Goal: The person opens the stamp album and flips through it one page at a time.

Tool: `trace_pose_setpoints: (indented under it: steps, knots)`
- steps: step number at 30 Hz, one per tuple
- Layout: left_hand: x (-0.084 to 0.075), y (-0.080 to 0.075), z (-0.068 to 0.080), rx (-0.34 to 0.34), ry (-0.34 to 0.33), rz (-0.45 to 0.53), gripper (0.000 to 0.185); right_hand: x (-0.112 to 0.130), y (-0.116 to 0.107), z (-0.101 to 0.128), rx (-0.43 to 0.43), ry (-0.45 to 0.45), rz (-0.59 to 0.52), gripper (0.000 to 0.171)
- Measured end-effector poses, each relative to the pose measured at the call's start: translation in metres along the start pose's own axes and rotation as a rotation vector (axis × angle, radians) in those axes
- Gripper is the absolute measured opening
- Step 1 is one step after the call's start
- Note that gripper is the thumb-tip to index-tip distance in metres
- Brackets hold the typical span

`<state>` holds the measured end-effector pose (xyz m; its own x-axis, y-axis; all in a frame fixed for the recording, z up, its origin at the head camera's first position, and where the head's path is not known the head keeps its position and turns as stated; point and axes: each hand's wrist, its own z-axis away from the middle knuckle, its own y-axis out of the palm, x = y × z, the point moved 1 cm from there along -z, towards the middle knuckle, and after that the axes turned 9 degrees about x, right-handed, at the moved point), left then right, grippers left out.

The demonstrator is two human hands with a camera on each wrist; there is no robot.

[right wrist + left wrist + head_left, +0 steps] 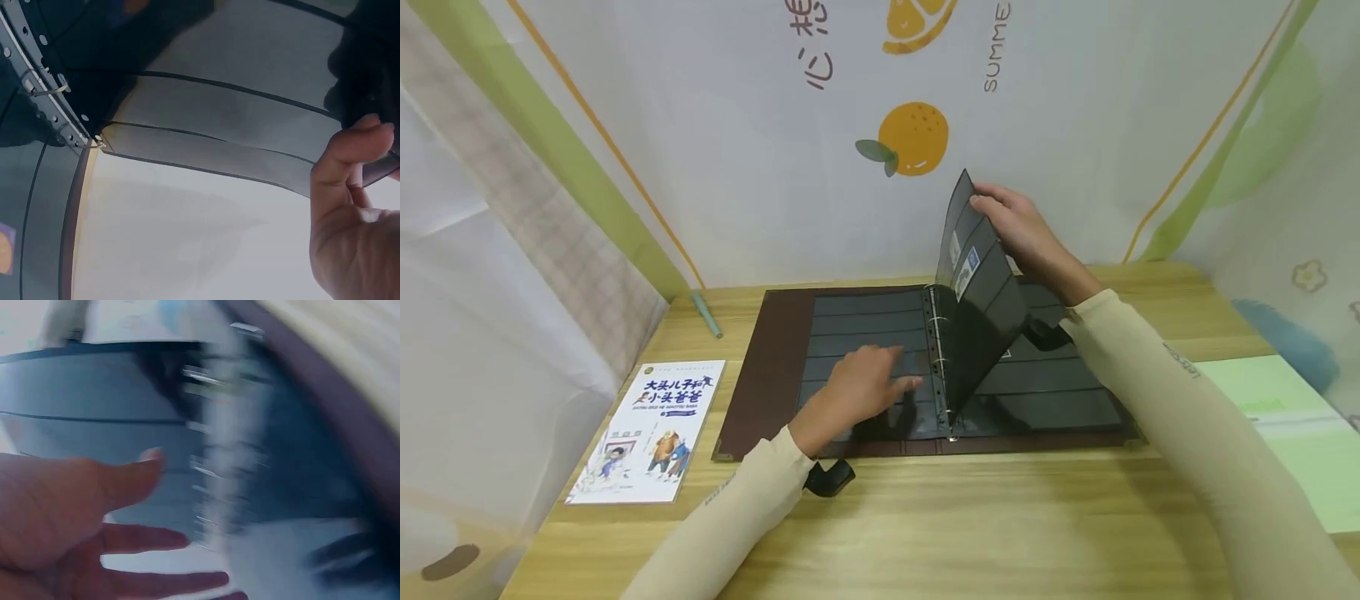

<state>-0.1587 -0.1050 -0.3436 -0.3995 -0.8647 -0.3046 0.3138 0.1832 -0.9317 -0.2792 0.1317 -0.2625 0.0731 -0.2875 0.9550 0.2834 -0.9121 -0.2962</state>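
Observation:
A brown ring-bound stamp album (767, 367) lies spread on the table, with black strip-pocket pages. One black page (992, 308) stands raised from the metal rings (53, 90), and small stamps (967, 273) show in its pockets. My right hand (1018, 225) pinches the upper outer corner of this page; in the right wrist view the thumb (362, 147) presses on its edge. Over the left-hand page (865, 312) hovers or rests my left hand (865, 383), fingers extended toward the rings and holding nothing. Whether it touches the page I cannot tell. The left wrist view is blurred.
Left of the album lies a white picture booklet (647, 433), with a green pen-like stick (706, 314) behind it. A pale green sheet or booklet (1285, 425) is at the right, partly behind the right sleeve. A printed curtain (737, 167) hangs behind the wooden table (962, 525).

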Motion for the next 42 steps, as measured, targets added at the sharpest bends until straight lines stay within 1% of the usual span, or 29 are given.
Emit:
trace_pose_setpoints:
  steps: [3, 5, 7, 8, 10, 12, 14, 16, 18, 20, 21, 24, 28, 32, 35, 37, 39, 42]
  knots:
    - [-0.020, -0.030, 0.003, -0.097, 0.084, 0.227, 0.060, 0.005, 0.004, 0.000, 0.004, -0.004, 0.037, 0.064]
    - [-0.035, -0.051, 0.005, -0.128, 0.135, 0.405, 0.061, 0.007, 0.007, 0.000, 0.003, -0.019, 0.062, 0.065]
    - [-0.049, -0.070, 0.006, -0.128, 0.164, 0.541, 0.066, 0.010, 0.012, -0.001, 0.003, -0.043, 0.070, 0.066]
    - [-0.055, -0.078, 0.005, -0.115, 0.169, 0.595, 0.069, 0.011, 0.014, -0.002, 0.007, -0.060, 0.072, 0.065]
    - [-0.064, -0.090, 0.002, -0.084, 0.156, 0.652, 0.078, 0.013, 0.019, -0.003, 0.030, -0.084, 0.063, 0.066]
    - [-0.067, -0.100, 0.000, -0.061, 0.123, 0.666, 0.082, 0.013, 0.024, -0.004, 0.086, -0.093, 0.062, 0.065]
    - [-0.063, -0.106, 0.000, -0.054, 0.093, 0.659, 0.079, 0.012, 0.026, -0.003, 0.163, -0.091, 0.072, 0.063]
    - [-0.054, -0.111, 0.002, -0.061, 0.049, 0.616, 0.073, 0.007, 0.024, -0.001, 0.238, -0.075, 0.091, 0.062]
    - [-0.042, -0.114, 0.005, -0.080, 0.010, 0.571, 0.070, -0.001, 0.018, 0.001, 0.277, -0.048, 0.139, 0.060]
    - [-0.032, -0.117, 0.009, -0.102, -0.023, 0.515, 0.068, -0.011, 0.009, 0.004, 0.281, -0.028, 0.194, 0.059]
    - [-0.027, -0.117, 0.011, -0.109, -0.036, 0.504, 0.067, -0.017, 0.003, 0.005, 0.275, -0.018, 0.232, 0.058]
    - [-0.017, -0.116, 0.016, -0.113, -0.041, 0.510, 0.068, -0.035, -0.012, 0.010, 0.257, 0.004, 0.362, 0.056]
    - [-0.006, -0.111, 0.021, -0.116, -0.042, 0.527, 0.069, -0.060, -0.030, 0.015, 0.251, 0.026, 0.536, 0.054]
    - [0.002, -0.108, 0.025, -0.128, -0.048, 0.533, 0.068, -0.087, -0.047, 0.022, 0.272, 0.073, 0.719, 0.060]
    - [0.007, -0.105, 0.029, -0.132, -0.061, 0.551, 0.069, -0.110, -0.057, 0.027, 0.315, 0.106, 0.830, 0.068]
    - [0.011, -0.103, 0.032, -0.133, -0.070, 0.561, 0.069, -0.124, -0.062, 0.030, 0.345, 0.122, 0.865, 0.075]
    - [0.016, -0.102, 0.035, -0.134, -0.084, 0.573, 0.070, -0.135, -0.065, 0.032, 0.369, 0.130, 0.877, 0.080]
    - [0.026, -0.101, 0.041, -0.148, -0.096, 0.574, 0.070, -0.145, -0.067, 0.034, 0.389, 0.153, 0.845, 0.087]
